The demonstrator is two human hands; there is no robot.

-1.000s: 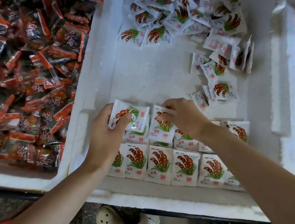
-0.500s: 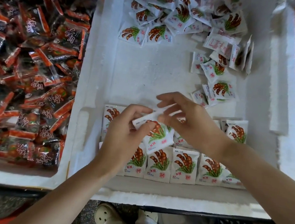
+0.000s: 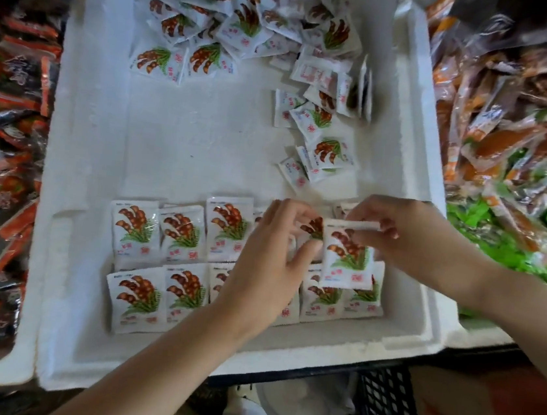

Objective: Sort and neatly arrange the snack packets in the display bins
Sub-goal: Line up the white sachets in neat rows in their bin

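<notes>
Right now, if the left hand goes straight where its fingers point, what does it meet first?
Probably the white packet that the right hand pinches by its top edge. The left hand points toward it, thumb close to its side; whether they touch is unclear.

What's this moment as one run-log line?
right hand: pinches white packet by top edge | left hand: beside packet, grip unclear | foam bin: two tidy near rows, loose pile behind

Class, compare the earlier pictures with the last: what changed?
The left hand let go of the left-end packet. Both hands carried the held packet rightward along the back row; the right hand pinches its top edge. Front row and loose pile stayed put.
</notes>
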